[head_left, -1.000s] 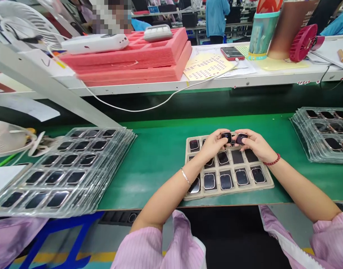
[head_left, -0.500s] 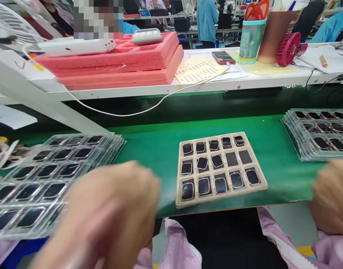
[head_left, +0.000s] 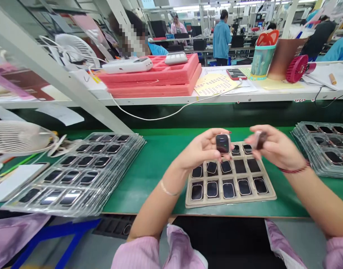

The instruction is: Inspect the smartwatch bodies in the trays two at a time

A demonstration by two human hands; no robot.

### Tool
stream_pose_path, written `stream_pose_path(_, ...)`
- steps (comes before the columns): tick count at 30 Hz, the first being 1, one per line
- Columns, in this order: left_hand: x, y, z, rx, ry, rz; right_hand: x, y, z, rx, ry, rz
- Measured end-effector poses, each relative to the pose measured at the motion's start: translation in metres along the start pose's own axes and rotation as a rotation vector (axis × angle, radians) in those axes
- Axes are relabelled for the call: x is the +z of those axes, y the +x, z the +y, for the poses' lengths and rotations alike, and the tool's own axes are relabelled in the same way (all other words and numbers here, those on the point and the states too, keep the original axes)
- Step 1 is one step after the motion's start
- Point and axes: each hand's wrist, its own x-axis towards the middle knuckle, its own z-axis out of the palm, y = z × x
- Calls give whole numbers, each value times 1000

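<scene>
My left hand (head_left: 198, 149) grips a square smartwatch case (head_left: 222, 143) between thumb and fingers, its dark glossy face towards me. In my right hand (head_left: 278, 147) a second smartwatch case (head_left: 261, 140) is pinched, turned edge-on and slightly blurred. Both hands are raised over the far side of a beige tray (head_left: 230, 202), hiding part of its back row. Dark square watch faces with light frames sit in most of the tray's pockets. Two pockets at the right of the middle row show only dark bottoms.
Stacked clear trays of watch cases stand left (head_left: 115, 175) and right (head_left: 303, 157) on the green bench. A white fan (head_left: 20, 138) is at far left. Above runs a white shelf (head_left: 171, 99) with pink foam (head_left: 149, 89) and a drooping white cable (head_left: 160, 118). Co-workers are beyond.
Both hands have come in from the sides to above the beige tray. Watch cases now show in them. The camera view has shifted left and up.
</scene>
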Motion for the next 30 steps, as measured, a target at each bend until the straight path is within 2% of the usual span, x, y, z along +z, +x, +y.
stream_pose_path(1,4,17,-14,-37,0,-79,2,9,9,4,43,-1)
stream_pose_path(2,8,32,-28,-54,9,-55,4,19,21,19,84,20)
stream_pose_path(4,14,53,-57,-123,25,72,4,35,48,86,77,92)
stream_pose_path(6,17,62,-79,-176,49,144,3,43,73,128,46,119)
stream_pose_path(8,18,61,-91,-191,70,160,2,43,88,132,26,114)
stream_pose_path(13,17,53,-97,-164,108,165,2,36,93,91,-62,76)
stream_pose_path(20,11,56,-104,-96,113,185,3,35,98,45,-151,-4)
stream_pose_path(30,11,55,-103,-105,171,169,6,31,96,60,-168,-4)
